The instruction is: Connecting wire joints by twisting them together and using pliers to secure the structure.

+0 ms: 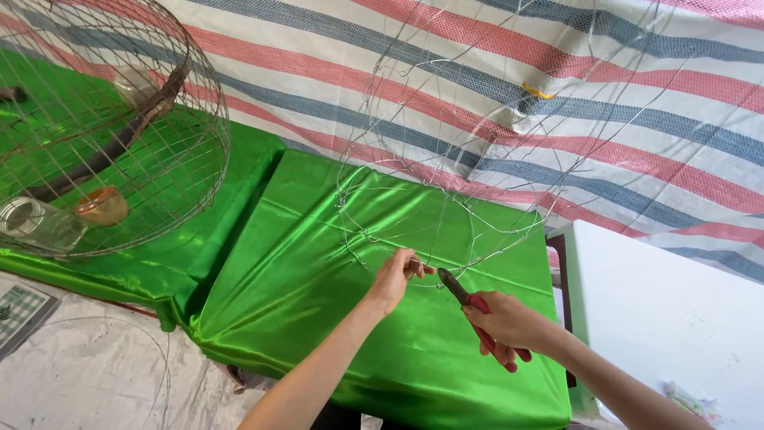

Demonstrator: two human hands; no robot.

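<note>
1. Wire frame: thin bare-metal wire, open-mesh, roughly rounded, unfinished. Stands on the green cloth, lower rim just above cloth's mid area; upper part rises in front of the striped tarp.
2. L hand: at lower rim of wire frame, fingertips pinched shut on a wire strand there. Forearm comes in from bottom of view.
3. R hand: just right of and below the frame's lower rim, fist closed round the red handles of the pliers.
4. Pliers: dark nose points up-left toward the strand pinched by L hand; tip is just beside L fingers. Can't tell whether nose touches the wire.
5. Green cloth: shiny satin, draped w/ folds over a table-like surface under the wire frame, hangs down at front.
6. Finished cage: well left of wire frame, domed, rust-toned mesh, also on green cloth. Inside: dark branch perch, small orange cup, clear jar.
7. Striped tarp: red/blue/white woven sheet behind the wire frame, fills backgrd.
8. White board: right of wire frame, beyond cloth edge.
9. Floor sheet: pale plastic, below-left of the frame, loose wire loop lying on it.
</note>
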